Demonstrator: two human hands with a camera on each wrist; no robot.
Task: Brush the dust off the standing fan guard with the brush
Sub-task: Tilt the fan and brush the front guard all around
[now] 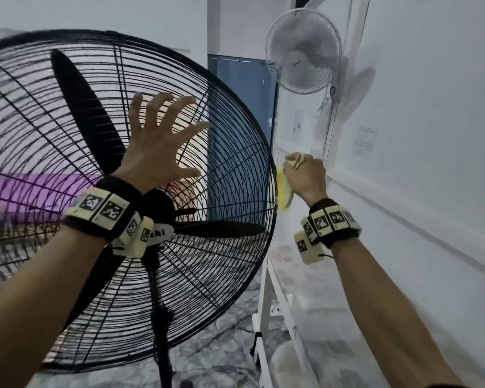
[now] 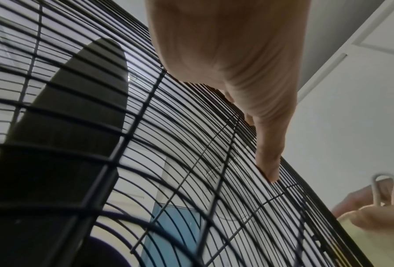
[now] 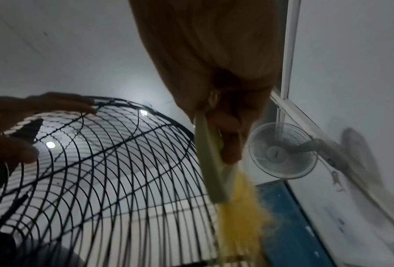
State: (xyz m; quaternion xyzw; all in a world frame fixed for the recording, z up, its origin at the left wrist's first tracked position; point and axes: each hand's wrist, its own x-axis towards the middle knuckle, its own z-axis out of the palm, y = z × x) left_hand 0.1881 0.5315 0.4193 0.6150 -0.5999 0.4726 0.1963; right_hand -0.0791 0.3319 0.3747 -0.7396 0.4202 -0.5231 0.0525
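Observation:
A big black standing fan fills the left of the head view, its wire guard (image 1: pixel 230 152) round and domed over black blades (image 1: pixel 81 107). My left hand (image 1: pixel 163 141) lies flat on the guard with fingers spread; in the left wrist view a fingertip (image 2: pixel 271 173) touches the wires (image 2: pixel 168 162). My right hand (image 1: pixel 305 175) grips a pale green brush (image 1: pixel 287 194) with yellow bristles at the guard's right rim. In the right wrist view the brush handle (image 3: pixel 212 162) and bristles (image 3: pixel 241 216) run along the rim of the guard (image 3: pixel 123 162).
A white wall fan (image 1: pixel 303 51) hangs on the wall upper right. A white framed panel on a stand (image 1: pixel 272 303) stands close behind the fan's right edge. The black fan pole (image 1: pixel 160 317) drops to a marbled floor. A blue door (image 1: pixel 235 107) is behind.

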